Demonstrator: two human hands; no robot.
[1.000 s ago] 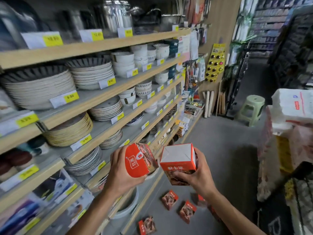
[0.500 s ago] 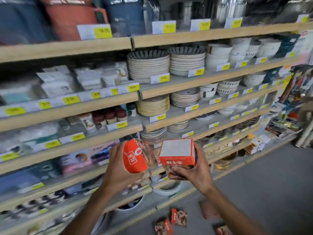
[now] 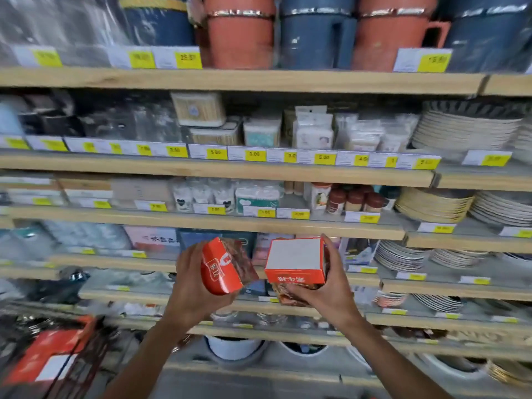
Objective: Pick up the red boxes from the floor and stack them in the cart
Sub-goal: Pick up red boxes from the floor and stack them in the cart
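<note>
Each hand grips one red box: left hand [image 3: 190,286], right hand [image 3: 325,286]. Lower both flat onto the cart [image 3: 57,358] stack, lower left.

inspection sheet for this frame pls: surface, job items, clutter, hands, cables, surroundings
surface: wooden shelves across the view; floor barely seen.
job's things: two red boxes, left box and right box, held apart; blurred cart lower left, red box inside.
clutter: nothing seen.
grippers: left hand grips left box; right hand grips right box.
cables: nothing seen.
surroundings: jugs on top shelf, plates at right, yellow price tags.
</note>
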